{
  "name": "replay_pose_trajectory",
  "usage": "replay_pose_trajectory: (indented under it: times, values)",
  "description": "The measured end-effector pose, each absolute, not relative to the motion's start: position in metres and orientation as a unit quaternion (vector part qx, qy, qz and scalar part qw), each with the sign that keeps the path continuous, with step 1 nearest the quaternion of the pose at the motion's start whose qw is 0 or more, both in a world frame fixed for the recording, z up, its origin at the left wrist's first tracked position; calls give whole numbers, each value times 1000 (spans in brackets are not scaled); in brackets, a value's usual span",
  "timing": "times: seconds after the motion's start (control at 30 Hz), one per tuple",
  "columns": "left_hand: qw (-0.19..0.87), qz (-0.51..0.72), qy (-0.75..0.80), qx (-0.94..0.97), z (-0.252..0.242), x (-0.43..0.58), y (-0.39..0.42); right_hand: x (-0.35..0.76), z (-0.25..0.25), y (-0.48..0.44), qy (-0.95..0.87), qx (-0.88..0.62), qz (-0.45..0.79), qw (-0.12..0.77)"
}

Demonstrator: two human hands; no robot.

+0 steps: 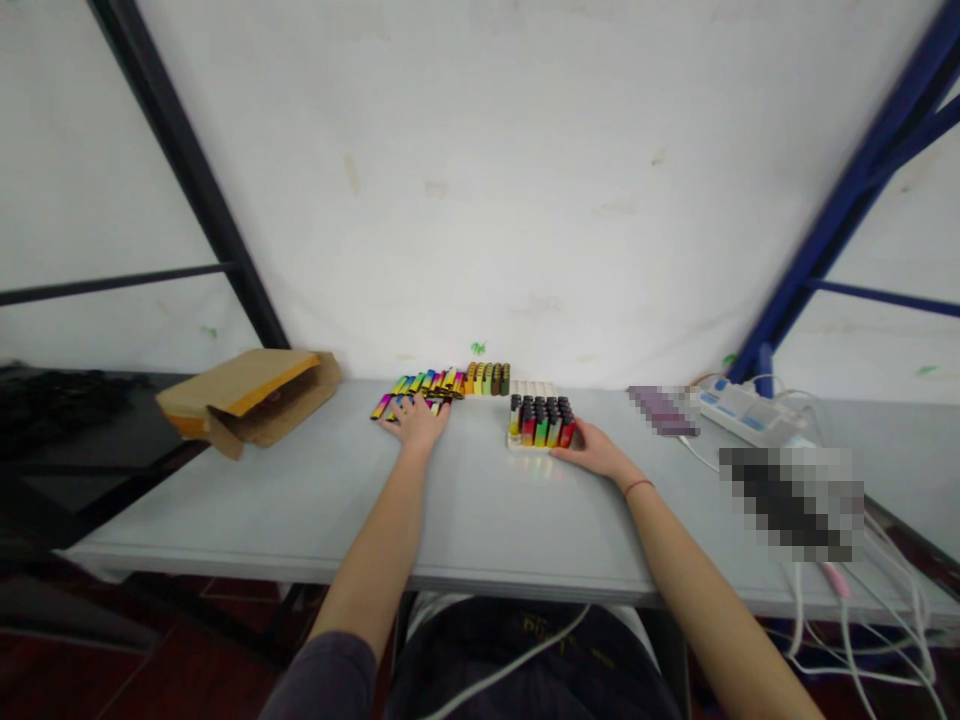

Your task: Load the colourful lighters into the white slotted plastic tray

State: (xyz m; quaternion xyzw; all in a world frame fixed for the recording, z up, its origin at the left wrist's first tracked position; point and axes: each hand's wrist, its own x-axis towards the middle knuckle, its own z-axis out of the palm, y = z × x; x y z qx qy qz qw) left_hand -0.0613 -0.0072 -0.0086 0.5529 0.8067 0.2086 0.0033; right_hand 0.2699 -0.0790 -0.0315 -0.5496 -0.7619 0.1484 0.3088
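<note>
Lighters (427,385) lie loose at the far middle of the table (480,520), with the left hand (415,422) spread flat on them, gripping none. They look like light, hard, glossy plastic, probably slippery, best pinched across the slim flat sides. The right hand (592,450) rests slack-fingered against the near right corner of the white tray (534,388).

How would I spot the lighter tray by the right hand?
On the grey table against the white wall, look just right of centre. The white tray beside the right hand holds lighters standing upright, black caps up; the loose lighters leftward lie flat.
</note>
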Motion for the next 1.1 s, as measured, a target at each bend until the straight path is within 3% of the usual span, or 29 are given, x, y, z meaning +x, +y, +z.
replay_pose_trajectory:
  times: [0.23,0.43,0.57,0.8,1.1]
  values:
    - [45,198,779,592,-8,-63,-5,270,-31,-78,-759,-550,155,311]
    - [14,257,819,512,-3,-87,-3,271,-33,-78,-762,-541,155,319]
    - [80,215,837,497,-5,-100,2,271,-33,-77,-758,-550,157,315]
    - [106,182,845,491,-4,-83,-5,270,-33,-77,-759,-547,158,315]
    - [81,187,817,539,-6,-63,-12,269,-33,-77,-761,-546,153,316]
